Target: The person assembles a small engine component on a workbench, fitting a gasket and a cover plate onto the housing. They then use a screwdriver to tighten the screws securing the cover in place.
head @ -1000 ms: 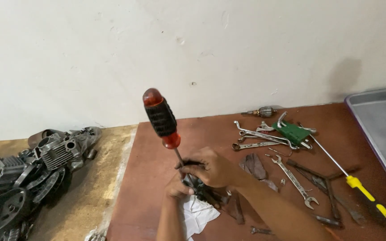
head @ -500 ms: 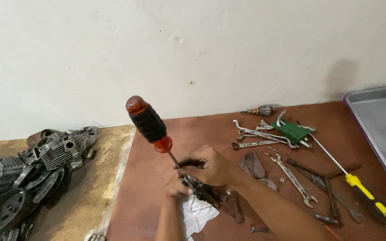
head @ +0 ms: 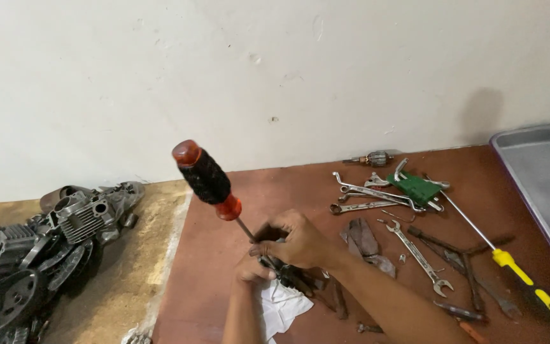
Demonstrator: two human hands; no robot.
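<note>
While the head view is the only one available, it shows both hands working low over the red-brown bench point(head: 224, 280). The right hand point(head: 300, 242) is closed around the shaft of a screwdriver point(head: 208, 178), whose red-and-black handle stands free above, tilted up and to the left. The left hand point(head: 249, 271) is curled shut beneath it, pinching a small dark part point(head: 288, 274) against the bench, just above a white rag point(head: 278, 309); the tip and its seat are hidden by the fingers. Risk, as a judgement: with the grip on the shaft rather than the handle, the tip may slip off the part and strike the left fingers, or lever the part loose. The tilted shaft adds side load. Loose wrenches point(head: 364, 194), a yellow-handled driver point(head: 517, 280) and scrap pieces lie near the right forearm and could be swept aside. Engine castings point(head: 52, 242) lie well apart at left.
</note>
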